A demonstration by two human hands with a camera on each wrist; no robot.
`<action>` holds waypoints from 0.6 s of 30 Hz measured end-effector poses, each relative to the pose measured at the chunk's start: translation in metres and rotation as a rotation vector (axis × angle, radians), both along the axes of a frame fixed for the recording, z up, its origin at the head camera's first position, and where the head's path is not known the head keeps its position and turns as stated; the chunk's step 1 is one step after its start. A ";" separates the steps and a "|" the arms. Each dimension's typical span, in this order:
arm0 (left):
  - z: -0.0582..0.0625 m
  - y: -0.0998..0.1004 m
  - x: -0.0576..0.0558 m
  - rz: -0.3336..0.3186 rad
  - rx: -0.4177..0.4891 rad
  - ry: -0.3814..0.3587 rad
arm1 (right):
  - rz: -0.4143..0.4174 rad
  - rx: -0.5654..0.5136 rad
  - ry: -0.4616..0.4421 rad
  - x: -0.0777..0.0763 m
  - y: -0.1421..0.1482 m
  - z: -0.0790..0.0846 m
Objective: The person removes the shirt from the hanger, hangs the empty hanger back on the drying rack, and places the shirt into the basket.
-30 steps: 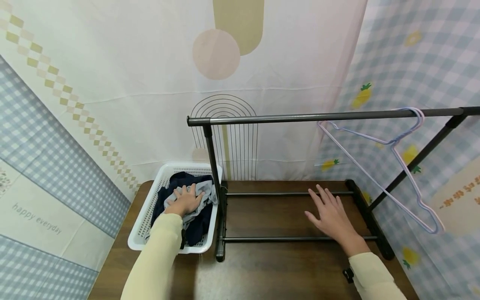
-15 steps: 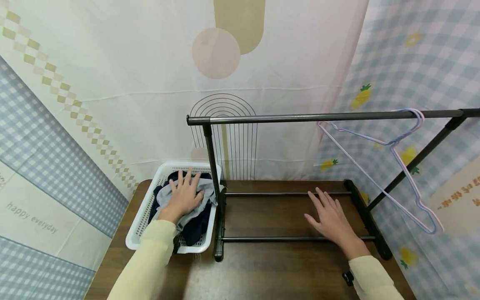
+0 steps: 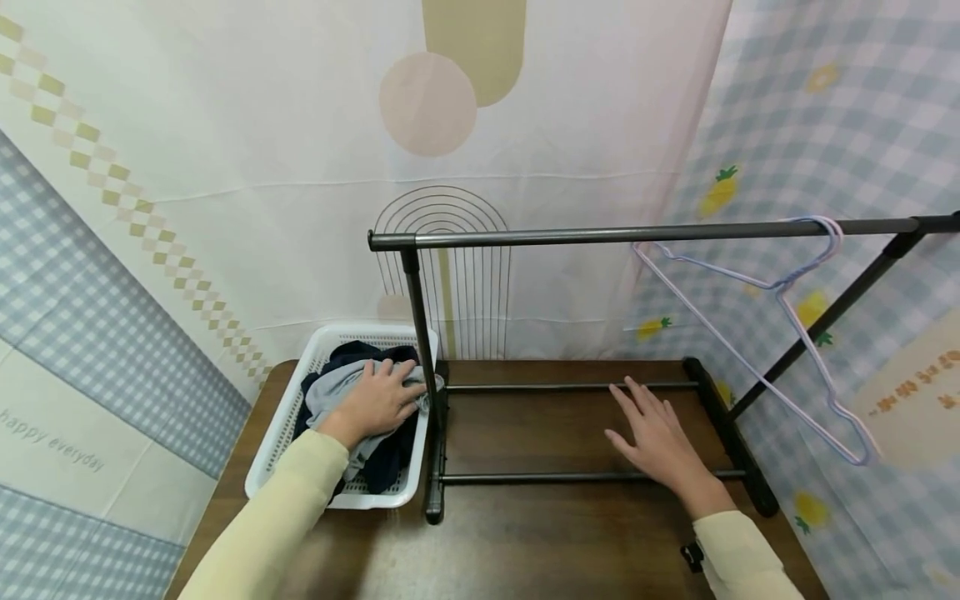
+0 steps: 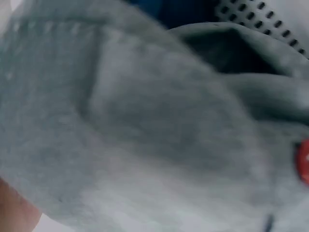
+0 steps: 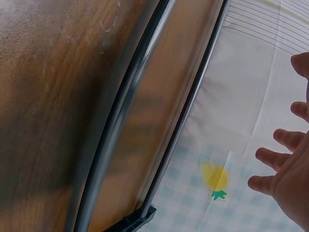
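My left hand (image 3: 378,400) rests on a crumpled light grey garment (image 3: 330,390), its fingers spread toward the rack's left post. Grey cloth nearly fills the left wrist view, with a round red spot (image 4: 304,160) at its right edge. Beneath and around it lie dark navy clothes (image 3: 384,468) in a white plastic basket (image 3: 258,458). My right hand (image 3: 656,437) hovers over the base of a black clothes rack (image 3: 540,237), fingers extended and holding nothing; the right wrist view shows its spread fingers (image 5: 263,184).
Two pale purple hangers (image 3: 697,312) hang from the right part of the rack's top bar. Two low crossbars (image 3: 555,479) join the rack's feet on the brown wooden table (image 3: 480,550). Printed cloth curtains (image 3: 315,100) surround the table at the back and sides.
My left hand has shifted over the grey garment, lifting toward the back, then coming down farther right. The grey cloth now spreads farther left. My right hand stays nearly still.
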State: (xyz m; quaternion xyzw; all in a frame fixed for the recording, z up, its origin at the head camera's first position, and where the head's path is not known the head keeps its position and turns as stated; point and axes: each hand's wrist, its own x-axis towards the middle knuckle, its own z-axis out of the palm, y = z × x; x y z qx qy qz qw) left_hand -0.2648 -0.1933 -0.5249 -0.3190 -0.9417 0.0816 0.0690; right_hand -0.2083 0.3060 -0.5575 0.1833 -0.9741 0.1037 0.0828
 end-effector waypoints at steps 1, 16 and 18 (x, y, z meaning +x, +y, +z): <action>0.001 0.000 -0.001 0.002 -0.001 0.018 | -0.001 0.003 -0.003 0.000 0.001 0.000; 0.002 -0.020 -0.033 0.468 0.232 -0.193 | -0.009 0.004 0.002 0.002 0.006 -0.003; -0.007 -0.021 -0.035 0.523 0.298 -0.265 | -0.015 0.006 -0.003 0.002 0.006 -0.003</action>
